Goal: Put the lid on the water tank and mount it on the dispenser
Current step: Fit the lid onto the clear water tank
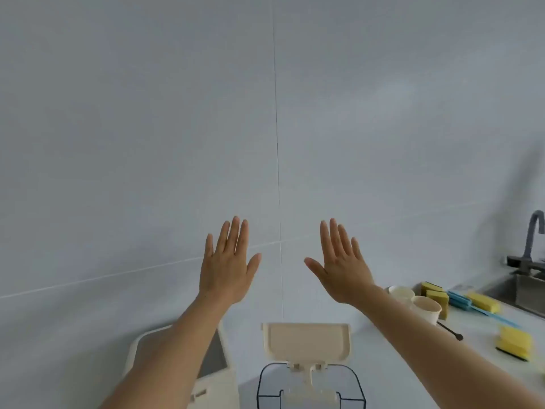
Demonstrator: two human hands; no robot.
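A clear, dark-edged water tank (352, 388) stands at the bottom centre of the counter. Its cream lid (306, 340) is hinged at the tank's back edge and stands flipped up, leaning toward the wall. The cream dispenser (216, 385) with a grey top recess sits left of the tank, partly hidden by my left forearm. My left hand (225, 268) and my right hand (342, 267) are raised flat in front of the wall, fingers spread, backs toward me, well above the tank and touching nothing.
Two cream cups (426, 308) stand on the counter to the right. Behind them lie yellow sponges (513, 342), a blue brush (463, 301) and a dark spoon (451, 330). A steel sink (519, 287) with a grey faucet (532, 234) is at the far right. A tiled wall fills the background.
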